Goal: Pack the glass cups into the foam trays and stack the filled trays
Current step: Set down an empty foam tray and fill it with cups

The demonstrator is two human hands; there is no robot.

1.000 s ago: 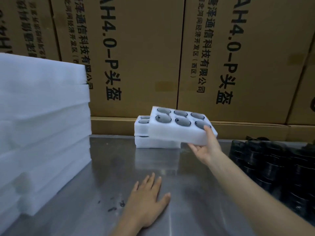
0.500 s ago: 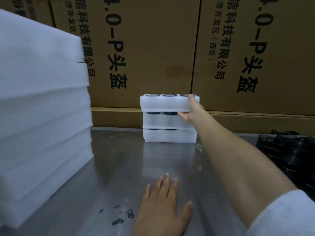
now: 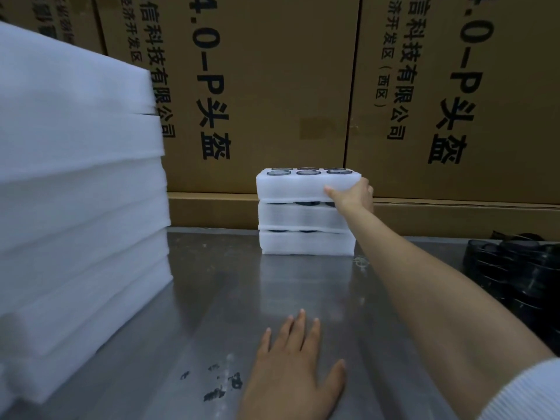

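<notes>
- Writing: the cardboard cartons [image 3: 272,95] behind the bench carry black vertical print; "4.0-P头盔" is legible, with a smaller column reading "信科技有限公司" and "(西区)" alongside. The same print repeats on the carton to the right. No label is readable on the foam or the cups.
- Surface: a brushed steel bench [image 3: 212,298], reflective, with dark scuff marks [image 3: 222,386] near the front edge just left of the left hand. The cartons form a continuous wall directly behind it, resting on a flatter cardboard layer.
- Task items: three foam trays [image 3: 306,241] stand stacked at the back of the bench against the cartons. The top tray [image 3: 291,186] shows six round cup rims [image 3: 309,172] in its pockets; dark cup edges show in the gaps between layers.
- Right hand [image 3: 353,195]: reaches forward, its grip closed on the right end of the top tray, thumb on the front face, fingers behind the end.
- Left hand [image 3: 294,371]: lies flat on the bench, palm down, fingers spread and straight, holding nothing.
- Surroundings: a tall pile of white foam sheets [image 3: 78,207] occupies the left side, blocking the view beyond. Dark glass cups [image 3: 521,274] cluster at the right edge, well apart from the stack. A white sleeve [image 3: 527,392] shows at lower right.
</notes>
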